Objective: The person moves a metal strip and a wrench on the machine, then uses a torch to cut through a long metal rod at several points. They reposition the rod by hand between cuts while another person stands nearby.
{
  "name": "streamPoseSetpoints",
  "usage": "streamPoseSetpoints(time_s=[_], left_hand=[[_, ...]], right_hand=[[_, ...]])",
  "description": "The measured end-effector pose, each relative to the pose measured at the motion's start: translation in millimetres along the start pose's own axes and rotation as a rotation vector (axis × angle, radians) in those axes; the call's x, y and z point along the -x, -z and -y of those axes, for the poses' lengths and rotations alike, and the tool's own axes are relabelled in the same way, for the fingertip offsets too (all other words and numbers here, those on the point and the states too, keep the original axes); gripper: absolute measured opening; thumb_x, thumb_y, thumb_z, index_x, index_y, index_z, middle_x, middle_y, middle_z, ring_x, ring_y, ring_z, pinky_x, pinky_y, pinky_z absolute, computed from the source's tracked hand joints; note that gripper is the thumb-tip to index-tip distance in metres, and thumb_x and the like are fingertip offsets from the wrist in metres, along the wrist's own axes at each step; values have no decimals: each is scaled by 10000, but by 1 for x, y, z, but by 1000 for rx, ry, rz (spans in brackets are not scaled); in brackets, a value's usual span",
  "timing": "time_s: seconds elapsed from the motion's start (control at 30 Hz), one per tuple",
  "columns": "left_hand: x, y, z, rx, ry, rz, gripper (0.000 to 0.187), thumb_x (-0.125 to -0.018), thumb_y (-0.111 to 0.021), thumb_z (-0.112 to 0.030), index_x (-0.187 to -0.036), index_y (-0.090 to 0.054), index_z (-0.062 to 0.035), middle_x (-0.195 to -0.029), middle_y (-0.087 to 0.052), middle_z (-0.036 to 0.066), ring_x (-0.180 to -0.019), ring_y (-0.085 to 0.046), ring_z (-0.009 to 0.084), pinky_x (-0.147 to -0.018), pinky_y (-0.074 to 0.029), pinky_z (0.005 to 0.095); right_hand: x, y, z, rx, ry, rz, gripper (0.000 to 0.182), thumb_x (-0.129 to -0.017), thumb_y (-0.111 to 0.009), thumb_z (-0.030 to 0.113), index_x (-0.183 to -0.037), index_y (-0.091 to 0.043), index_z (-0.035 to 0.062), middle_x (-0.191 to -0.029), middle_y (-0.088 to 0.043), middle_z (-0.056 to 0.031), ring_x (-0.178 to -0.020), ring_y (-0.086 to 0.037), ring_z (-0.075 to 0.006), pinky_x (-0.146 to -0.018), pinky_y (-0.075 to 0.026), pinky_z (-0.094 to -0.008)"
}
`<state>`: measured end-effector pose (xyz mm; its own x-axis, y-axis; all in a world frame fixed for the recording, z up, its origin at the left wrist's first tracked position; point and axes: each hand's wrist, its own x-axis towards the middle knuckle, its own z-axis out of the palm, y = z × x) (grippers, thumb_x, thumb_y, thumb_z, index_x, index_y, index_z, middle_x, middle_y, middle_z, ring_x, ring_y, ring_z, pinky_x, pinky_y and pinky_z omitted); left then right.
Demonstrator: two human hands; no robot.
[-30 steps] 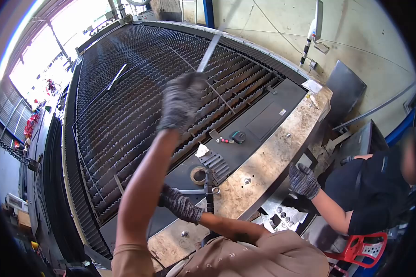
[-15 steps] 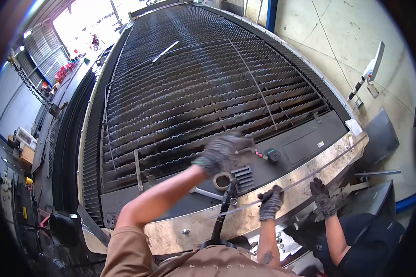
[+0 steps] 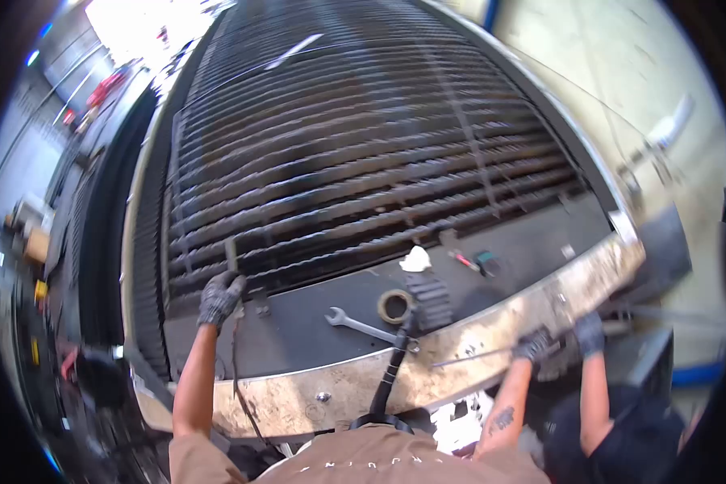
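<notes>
My left hand [image 3: 220,298], in a grey knit glove, is closed at the lower end of a flat metal strip [image 3: 231,255] by the slatted bed. My right hand [image 3: 532,347], also gloved, is wrapped round a thin metal rod [image 3: 472,357] above the pale front ledge. Just right of it is another person's gloved hand [image 3: 590,334]. Between my hands, a wrench [image 3: 361,326], a roll of tape [image 3: 382,306] and a ribbed dark block [image 3: 431,302] lie on the dark plate. A crumpled white piece [image 3: 415,259] sits behind the block.
The slatted cutting bed [image 3: 323,177] stretches away ahead. A dark green-black tool [image 3: 487,262] and a small red item [image 3: 464,260] lie on the plate. A black strap-like bar [image 3: 389,375] rises before my chest. A thin cable [image 3: 246,403] hangs over the ledge [image 3: 282,403] at left.
My left hand has swung left from over the plate to the metal strip. My right hand has moved right, and the rod has shifted right with it. The white piece now shows on the plate.
</notes>
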<state>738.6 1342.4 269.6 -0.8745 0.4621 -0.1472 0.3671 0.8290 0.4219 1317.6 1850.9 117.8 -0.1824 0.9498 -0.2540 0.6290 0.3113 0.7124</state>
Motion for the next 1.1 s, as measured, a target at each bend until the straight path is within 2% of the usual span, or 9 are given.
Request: streamPoseSetpoints(time_s=[0.1,0.27,0.47,0.57,0.6,0.73,0.77,0.83,1.1], left_hand=[[-12,-7,54,-128,154,9,512,-913,-605,-499,-1190,-748,-93,-1201,-726,191,-1157,-667,386,-985,-512,479],[-68,-21,125,-156,434,6,516,-890,-628,-516,-1247,-739,-160,-1302,-703,142,-1189,-669,359,-1035,-517,453],[-188,-7,232,-344,630,-286,478,-940,-534,-483,-1147,-765,-119,-1147,-731,244,-1118,-694,428,-968,-545,538],[-250,-12,264,-334,774,-301,460,-933,-512,-425,-1165,-742,-101,-1183,-716,249,-1116,-690,443,-961,-545,550],[-275,-32,319,-281,772,-282,426,-944,-503,-369,-1147,-734,-74,-1146,-721,251,-1106,-687,448,-941,-546,557],[-320,-64,392,-318,462,-386,427,-967,-469,-303,-1024,-777,-13,-1135,-730,249,-1060,-690,443,-864,-545,543],[-340,-77,458,-448,475,-312,484,-948,-504,-393,-1107,-764,-17,-1195,-711,264,-1120,-675,452,-925,-540,538],[-341,-60,418,-223,940,-274,619,-908,-561,-526,-1271,-685,-40,-1286,-667,290,-1234,-635,439,-1021,-512,523],[-354,-7,459,-424,943,-722,827,-924,-495,-719,-1115,-750,44,-1089,-733,299,-1073,-693,490,-914,-526,588]], right_hand=[[-37,-27,-23,-251,-95,-127,342,-908,-628,222,-1217,-663,78,-968,-737,-112,-835,-713,-242,-736,-577,-360],[-93,-16,-111,-1571,-588,-327,364,-969,-569,274,-1263,-656,77,-1015,-735,-112,-860,-706,-236,-749,-581,-358],[-190,81,-176,-1541,-384,-507,409,-1043,-498,337,-1317,-648,75,-1071,-734,-112,-890,-697,-228,-765,-586,-356],[-347,78,-178,-1574,123,-455,436,-1079,-463,369,-1345,-644,74,-1100,-733,-112,-905,-692,-224,-773,-589,-355],[-431,76,-156,-1611,358,-375,446,-1091,-451,379,-1354,-643,74,-1109,-732,-112,-910,-691,-222,-776,-589,-354],[-296,301,101,-1003,212,-263,778,-927,-671,501,-1535,-476,57,-1376,-652,-230,-1236,-650,-341,-1016,-511,-410],[-383,239,145,-973,272,-474,893,-898,-700,522,-1608,-356,103,-1464,-577,-254,-1368,-550,-396,-1134,-428,-433],[-310,340,200,-943,-53,-38,974,-883,-703,551,-1648,-249,154,-1502,-514,-289,-1385,-515,-449,-1165,-407,-455],[-427,299,216,-1040,-288,-508,577,-901,-670,581,-1152,-764,71,-1154,-746,-203,-1120,-704,-378,-974,-541,-444]])
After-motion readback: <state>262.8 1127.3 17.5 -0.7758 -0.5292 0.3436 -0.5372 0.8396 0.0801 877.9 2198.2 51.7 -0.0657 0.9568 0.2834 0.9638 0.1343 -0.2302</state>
